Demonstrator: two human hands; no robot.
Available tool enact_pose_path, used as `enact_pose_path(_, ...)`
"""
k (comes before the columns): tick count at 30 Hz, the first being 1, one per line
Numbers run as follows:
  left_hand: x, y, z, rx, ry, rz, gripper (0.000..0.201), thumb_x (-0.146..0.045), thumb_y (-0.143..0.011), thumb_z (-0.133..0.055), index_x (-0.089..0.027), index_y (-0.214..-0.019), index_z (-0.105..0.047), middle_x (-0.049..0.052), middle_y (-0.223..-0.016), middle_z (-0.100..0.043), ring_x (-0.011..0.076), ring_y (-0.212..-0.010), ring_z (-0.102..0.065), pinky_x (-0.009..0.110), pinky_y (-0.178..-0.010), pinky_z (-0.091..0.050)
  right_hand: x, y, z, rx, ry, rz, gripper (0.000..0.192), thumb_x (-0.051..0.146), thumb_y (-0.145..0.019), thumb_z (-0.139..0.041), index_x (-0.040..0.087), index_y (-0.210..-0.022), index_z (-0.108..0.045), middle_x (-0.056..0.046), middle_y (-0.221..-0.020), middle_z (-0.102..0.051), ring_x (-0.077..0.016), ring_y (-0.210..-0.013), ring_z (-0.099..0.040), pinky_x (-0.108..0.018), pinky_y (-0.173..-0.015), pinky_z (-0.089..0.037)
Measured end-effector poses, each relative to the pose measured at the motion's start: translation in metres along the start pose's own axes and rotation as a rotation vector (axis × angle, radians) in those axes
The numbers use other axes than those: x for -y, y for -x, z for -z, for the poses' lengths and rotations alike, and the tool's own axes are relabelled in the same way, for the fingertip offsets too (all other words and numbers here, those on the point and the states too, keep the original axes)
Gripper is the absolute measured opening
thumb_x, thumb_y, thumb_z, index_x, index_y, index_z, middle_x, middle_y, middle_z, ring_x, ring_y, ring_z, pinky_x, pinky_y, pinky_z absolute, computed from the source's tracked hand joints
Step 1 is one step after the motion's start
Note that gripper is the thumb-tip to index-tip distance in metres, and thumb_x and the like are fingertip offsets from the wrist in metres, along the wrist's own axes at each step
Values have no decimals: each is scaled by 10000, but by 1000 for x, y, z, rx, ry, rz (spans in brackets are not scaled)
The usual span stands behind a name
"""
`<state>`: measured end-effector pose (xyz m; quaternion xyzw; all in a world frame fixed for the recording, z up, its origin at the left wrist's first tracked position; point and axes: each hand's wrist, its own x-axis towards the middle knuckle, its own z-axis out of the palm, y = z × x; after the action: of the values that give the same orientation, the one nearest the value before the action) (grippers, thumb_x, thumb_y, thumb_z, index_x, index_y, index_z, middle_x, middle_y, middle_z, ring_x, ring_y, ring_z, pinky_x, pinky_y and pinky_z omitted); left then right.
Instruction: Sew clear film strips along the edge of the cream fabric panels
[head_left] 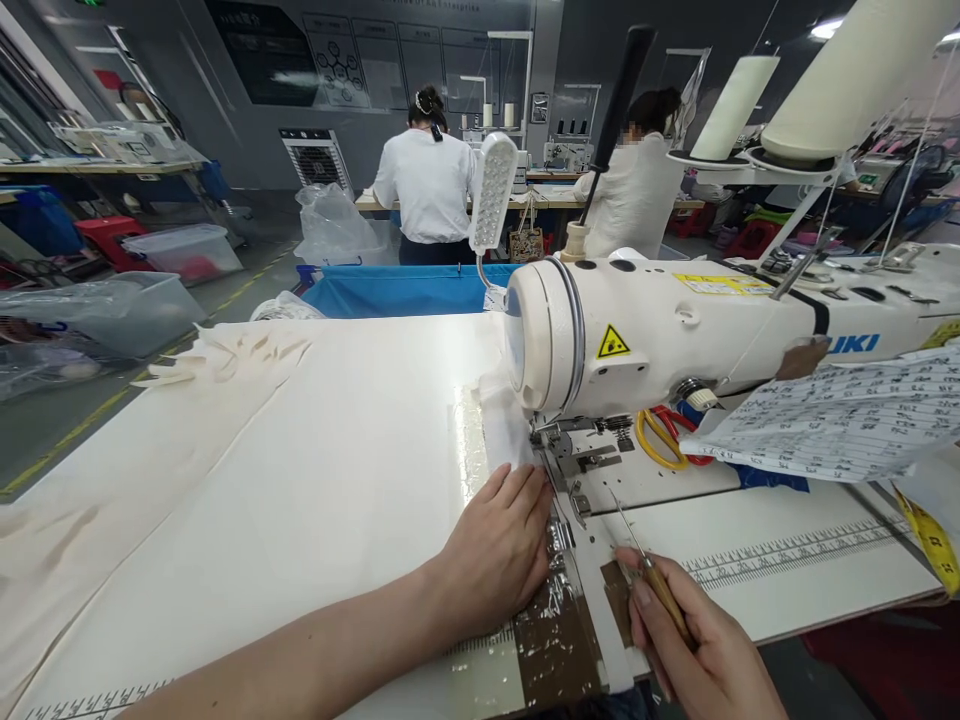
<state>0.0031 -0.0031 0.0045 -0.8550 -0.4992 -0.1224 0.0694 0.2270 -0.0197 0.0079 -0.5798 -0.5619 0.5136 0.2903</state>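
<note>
The blue letters "UKI" are read on the arm of the white industrial sewing machine (712,330), the first letter being hidden. A yellow triangular warning sign (612,344) is borne on its head. The printed white paper sheet (847,415) and the ruler markings (780,556) are too small to be read.

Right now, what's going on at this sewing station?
A person sits at a Juki sewing machine. The left hand lies flat on cream fabric, pressing its edge beside the presser foot. The right hand holds a thin wooden-handled awl, tip pointing toward the needle area. Two other people work at tables behind.
</note>
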Motion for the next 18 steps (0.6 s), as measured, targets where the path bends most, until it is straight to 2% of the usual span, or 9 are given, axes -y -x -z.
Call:
enact_pose_path(1,1,0,0,-4,3,3,493,-313,-957,-385,-51,-1370,-445,180,-1415,-488,314,-1331,-417,480,-1133,-298,-1,0,0,-24,7,15,502,591,-894,-527,225,-1223,-624,0,-677,-622,-144,-540,-544,-209,-490,-474)
enact_pose_path(3,2,-1,-1,-6,5,11,499,-309,-958,-384,-44,-1377,-439,181,-1412,-491,314,-1329,-418,477,-1131,-302,-1,0,-1,-98,24,68,457,563,-882,-568,250,-1204,-657,-52,-902,-728,-189,-785,-673,-200,-636,-549)
enact_pose_path(5,4,-3,-1,-5,4,19,500,-306,-960,-381,-38,-1378,-440,181,-1411,-491,313,-1330,-417,471,-1133,-303,1,1,-3,-172,50,114,442,551,-881,-579,268,-1213,-654,-68,-1166,-711,-216,-1036,-667,-203,-750,-564)
enact_pose_path(6,5,-4,-1,-6,5,25,497,-305,-962,-377,-37,-1375,-445,182,-1410,-491,313,-1331,-417,470,-1133,-305,2,1,-4,-196,70,128,451,552,-889,-566,273,-1238,-634,-67,-1221,-691,-216,-1087,-654,-203,-773,-564)
enact_pose_path(10,9,-8,-2,-9,46,63,481,-295,-967,-365,-33,-1360,-457,181,-1399,-492,310,-1323,-416,467,-1125,-331,10,0,-12,-222,192,213,431,517,-948,-475,282,-1300,-550,-52,-1088,-726,-189,-1074,-659,-193,-781,-557)
enact_pose_path(12,11,-11,-1,-14,93,91,470,-275,-952,-392,-34,-1350,-457,180,-1368,-500,301,-1273,-452,452,-1095,-378,14,-4,-17,-204,253,354,320,434,-974,-453,280,-1224,-580,-51,-1087,-704,-186,-1072,-650,-203,-800,-547)
enact_pose_path(14,14,-14,-1,-25,135,117,442,-250,-930,-423,-41,-1317,-475,178,-1302,-523,287,-1184,-503,437,-1035,-439,16,-10,-24,-145,307,542,241,333,-991,-427,269,-1159,-588,-54,-1048,-674,-175,-989,-663,-221,-792,-539)
enact_pose_path(16,16,-16,0,-32,161,125,411,-227,-914,-432,-46,-1278,-492,172,-1235,-544,277,-1113,-529,430,-981,-480,17,-17,-31,-79,381,701,216,257,-990,-413,256,-1143,-566,-42,-942,-638,-162,-844,-662,-237,-723,-532)
enact_pose_path(18,18,-16,0,-34,171,117,400,-204,-906,-422,-45,-1265,-497,164,-1208,-555,274,-1099,-531,429,-970,-491,18,-24,-39,-54,466,785,192,219,-982,-414,244,-1119,-545,-26,-861,-606,-160,-735,-633,-246,-641,-510)
